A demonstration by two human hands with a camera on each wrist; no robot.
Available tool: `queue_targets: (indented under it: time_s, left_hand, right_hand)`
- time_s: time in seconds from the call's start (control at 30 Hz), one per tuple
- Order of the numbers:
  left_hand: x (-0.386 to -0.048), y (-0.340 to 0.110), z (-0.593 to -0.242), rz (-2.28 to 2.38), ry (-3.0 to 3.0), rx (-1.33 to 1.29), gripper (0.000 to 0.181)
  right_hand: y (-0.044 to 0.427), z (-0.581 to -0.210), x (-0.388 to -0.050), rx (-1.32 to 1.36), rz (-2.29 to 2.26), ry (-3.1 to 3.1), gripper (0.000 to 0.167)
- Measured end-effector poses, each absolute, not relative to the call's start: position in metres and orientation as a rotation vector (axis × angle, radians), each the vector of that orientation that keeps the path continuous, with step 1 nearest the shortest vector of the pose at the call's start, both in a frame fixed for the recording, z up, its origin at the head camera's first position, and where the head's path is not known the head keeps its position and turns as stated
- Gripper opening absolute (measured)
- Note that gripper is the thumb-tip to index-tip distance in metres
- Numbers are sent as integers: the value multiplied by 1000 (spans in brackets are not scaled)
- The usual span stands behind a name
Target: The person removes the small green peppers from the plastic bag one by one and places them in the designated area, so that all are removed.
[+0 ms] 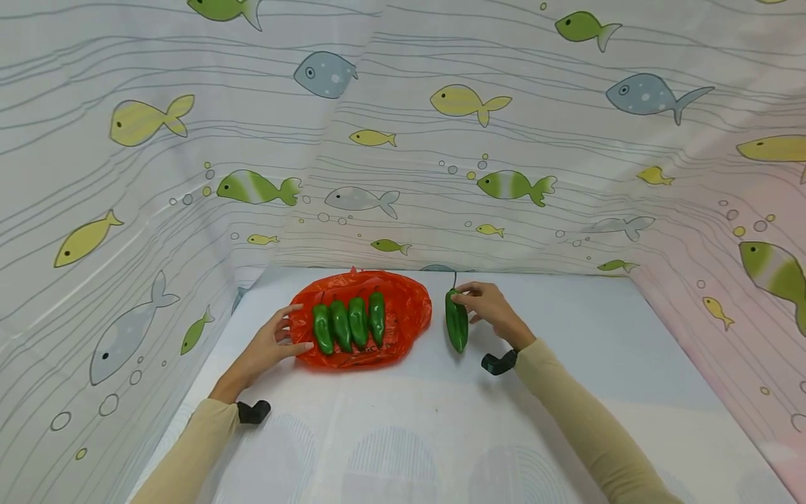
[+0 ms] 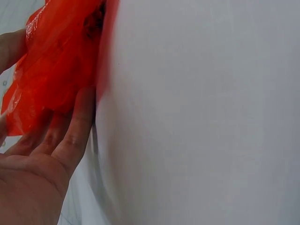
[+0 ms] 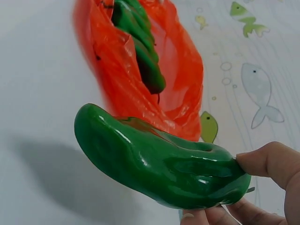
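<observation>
A glossy green pepper [image 1: 457,323] is pinched near its stem end by my right hand [image 1: 493,309], to the right of a red plastic bag [image 1: 406,308]. In the right wrist view that pepper [image 3: 159,164] is held between thumb and fingers, above the table. Several more green peppers [image 1: 358,323] lie side by side on the bag. My left hand [image 1: 269,348] is at the bag's left edge, its fingers spread and loosely bent. Seen from the left wrist, the fingers [image 2: 75,136] touch the red plastic [image 2: 61,70] without a visible grip.
A white cloth [image 1: 403,413] with pale patterned shapes covers the table. Curtains printed with fish [image 1: 460,100] stand behind and on both sides. Each wrist carries a small black camera, such as the one on the right [image 1: 499,362].
</observation>
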State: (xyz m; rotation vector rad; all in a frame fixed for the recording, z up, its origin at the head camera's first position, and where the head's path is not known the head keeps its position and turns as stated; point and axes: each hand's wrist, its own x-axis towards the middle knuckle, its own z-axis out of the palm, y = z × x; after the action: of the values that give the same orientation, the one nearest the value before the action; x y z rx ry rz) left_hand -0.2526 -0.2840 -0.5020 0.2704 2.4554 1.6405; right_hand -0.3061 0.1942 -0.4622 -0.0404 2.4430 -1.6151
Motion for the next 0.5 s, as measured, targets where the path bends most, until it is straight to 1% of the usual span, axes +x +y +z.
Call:
queue_targets:
  time_s: [0.5]
  left_hand:
    - [-253,-285,-503,1647,2448,283,92]
  right_hand:
    - [223,-479,-307,78,-1606,2447,50]
